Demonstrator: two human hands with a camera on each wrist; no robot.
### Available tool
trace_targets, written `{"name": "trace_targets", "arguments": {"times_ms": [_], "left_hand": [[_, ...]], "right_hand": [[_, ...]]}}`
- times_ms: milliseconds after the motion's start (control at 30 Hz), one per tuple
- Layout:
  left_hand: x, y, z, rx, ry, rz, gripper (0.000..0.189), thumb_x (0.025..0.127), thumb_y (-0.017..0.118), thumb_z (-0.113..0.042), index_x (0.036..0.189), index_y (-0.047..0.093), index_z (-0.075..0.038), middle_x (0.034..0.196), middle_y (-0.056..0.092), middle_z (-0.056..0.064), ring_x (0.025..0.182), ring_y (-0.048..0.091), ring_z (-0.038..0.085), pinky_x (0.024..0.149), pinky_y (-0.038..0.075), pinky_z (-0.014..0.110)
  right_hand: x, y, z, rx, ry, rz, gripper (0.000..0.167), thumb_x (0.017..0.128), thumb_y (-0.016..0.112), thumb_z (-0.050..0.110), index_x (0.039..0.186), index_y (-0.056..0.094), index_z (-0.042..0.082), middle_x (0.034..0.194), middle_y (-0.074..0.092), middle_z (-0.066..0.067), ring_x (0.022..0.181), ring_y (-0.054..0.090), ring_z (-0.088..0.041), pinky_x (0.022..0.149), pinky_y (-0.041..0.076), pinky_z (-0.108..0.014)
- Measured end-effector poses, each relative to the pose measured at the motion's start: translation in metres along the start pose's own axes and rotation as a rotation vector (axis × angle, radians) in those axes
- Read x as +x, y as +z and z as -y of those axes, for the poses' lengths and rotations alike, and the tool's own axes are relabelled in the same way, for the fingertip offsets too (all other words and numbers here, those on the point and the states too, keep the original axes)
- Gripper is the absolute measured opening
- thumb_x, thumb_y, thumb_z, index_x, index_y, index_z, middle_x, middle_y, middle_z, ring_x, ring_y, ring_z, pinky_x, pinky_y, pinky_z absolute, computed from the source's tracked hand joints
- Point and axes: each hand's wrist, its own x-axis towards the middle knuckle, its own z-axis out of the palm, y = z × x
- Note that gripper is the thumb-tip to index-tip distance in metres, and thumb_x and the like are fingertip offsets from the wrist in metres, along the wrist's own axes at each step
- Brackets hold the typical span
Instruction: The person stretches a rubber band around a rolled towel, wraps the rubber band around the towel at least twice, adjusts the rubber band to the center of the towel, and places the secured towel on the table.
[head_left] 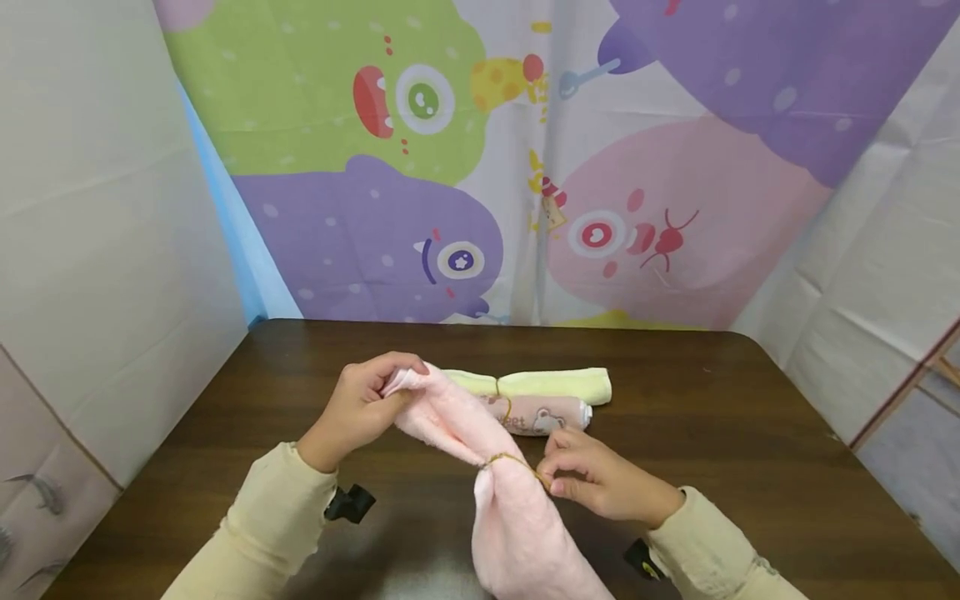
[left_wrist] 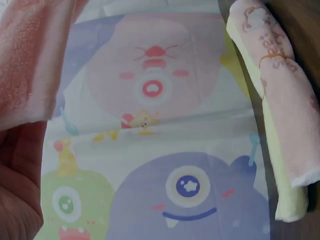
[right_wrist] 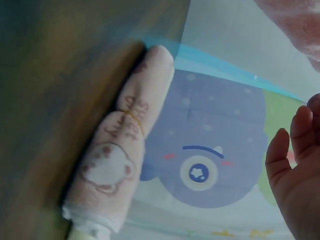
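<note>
My left hand (head_left: pixel 358 410) grips the upper end of a pink towel (head_left: pixel 519 521), which hangs slanting down to the right above the table. A thin yellowish rubber band (head_left: pixel 506 457) cinches the towel around its middle. My right hand (head_left: pixel 596 473) pinches the band at its right side and pulls it a little away from the cloth. Part of the pink towel (left_wrist: pixel 32 65) fills the top left of the left wrist view. In the right wrist view, the right hand's fingers (right_wrist: pixel 278 155) show at the right edge.
Behind the hands, a rolled pale yellow towel (head_left: pixel 558 385) and a rolled pink towel with a bear print (head_left: pixel 551 417) lie side by side on the dark wooden table (head_left: pixel 712 417), each banded at its middle. A cartoon-monster cloth (head_left: pixel 420 233) hangs behind the table.
</note>
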Motion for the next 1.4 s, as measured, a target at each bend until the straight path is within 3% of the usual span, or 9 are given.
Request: {"name": "trace_targets", "arguments": {"times_ms": [233,367,533,700,833,933,1100,1233,1400], "left_hand": [[0.000,0.002,0.002,0.021,-0.081,-0.036,0.025,0.073,0.058,0.020,0.090,0.063,0.004,0.059,0.042,0.001,0.054,0.031,0.002,0.042,0.027,0.027],[-0.003,0.007,0.000,-0.003,-0.101,0.018,0.021,0.075,0.059,0.019,0.091,0.063,0.006,0.067,0.054,0.008,0.058,0.039,0.003,0.045,0.033,0.023],[0.000,0.027,-0.007,0.010,-0.297,0.063,0.018,0.077,0.061,0.010,0.094,0.064,0.006,0.072,0.061,0.008,0.062,0.045,0.006,0.052,0.038,0.021],[0.007,0.042,-0.015,0.047,-0.576,-0.028,0.018,0.078,0.064,0.004,0.097,0.067,0.005,0.069,0.059,0.004,0.064,0.046,0.011,0.055,0.040,0.023],[0.012,0.045,-0.017,0.017,-0.676,-0.067,0.019,0.079,0.064,0.003,0.098,0.066,0.005,0.076,0.062,0.008,0.066,0.051,0.013,0.057,0.044,0.025],[0.013,0.039,-0.016,0.142,-0.660,0.040,0.019,0.082,0.066,-0.005,0.100,0.067,0.000,0.077,0.064,0.008,0.067,0.053,0.015,0.059,0.044,0.028],[0.011,0.026,-0.011,0.369,-0.518,0.255,0.043,0.079,0.074,-0.029,0.115,0.063,-0.007,0.103,0.065,0.009,0.087,0.057,0.022,0.075,0.047,0.038],[0.008,0.024,-0.004,0.271,-0.325,0.237,0.068,0.067,0.085,-0.022,0.125,0.055,-0.002,0.112,0.058,0.012,0.097,0.054,0.024,0.083,0.047,0.038],[0.006,0.023,0.000,0.097,-0.118,0.129,0.068,0.061,0.084,0.000,0.121,0.054,0.001,0.107,0.062,0.013,0.095,0.056,0.022,0.083,0.048,0.031]], "right_hand": [[-0.004,-0.005,0.001,0.160,-0.002,0.039,0.009,0.099,0.049,0.011,0.092,0.054,0.013,0.085,0.045,-0.003,0.081,0.042,-0.015,0.072,0.038,-0.031],[-0.008,-0.008,0.002,0.148,0.086,0.038,0.010,0.097,0.052,0.006,0.095,0.059,0.014,0.088,0.047,-0.002,0.083,0.043,-0.014,0.073,0.039,-0.031],[0.000,-0.004,0.001,0.118,0.169,-0.021,0.014,0.097,0.056,0.023,0.099,0.060,0.010,0.088,0.051,0.000,0.084,0.045,-0.015,0.073,0.040,-0.031],[0.017,0.005,0.022,-0.238,0.373,-0.050,0.063,0.081,0.068,0.054,0.120,0.056,0.007,0.103,0.062,0.001,0.094,0.056,-0.012,0.079,0.041,-0.036],[0.026,0.016,0.028,-0.562,0.463,-0.045,0.063,0.069,0.074,0.040,0.122,0.059,0.010,0.101,0.068,0.006,0.087,0.059,-0.006,0.077,0.039,-0.037],[0.027,0.013,0.020,-0.408,0.507,-0.068,0.051,0.068,0.073,0.020,0.117,0.062,0.007,0.081,0.065,0.009,0.069,0.054,-0.003,0.070,0.041,-0.029],[0.028,0.001,0.003,0.169,0.618,-0.074,0.044,0.075,0.068,-0.001,0.117,0.056,-0.007,0.078,0.062,0.000,0.068,0.053,-0.005,0.059,0.044,-0.021],[0.032,-0.002,-0.006,0.448,0.670,-0.088,0.043,0.082,0.057,-0.003,0.122,0.046,-0.015,0.091,0.063,-0.005,0.079,0.058,-0.009,0.066,0.047,-0.021],[0.033,-0.003,-0.011,0.519,0.672,-0.075,0.042,0.085,0.050,0.000,0.122,0.044,-0.018,0.109,0.058,-0.004,0.092,0.056,-0.009,0.078,0.046,-0.021]]}}
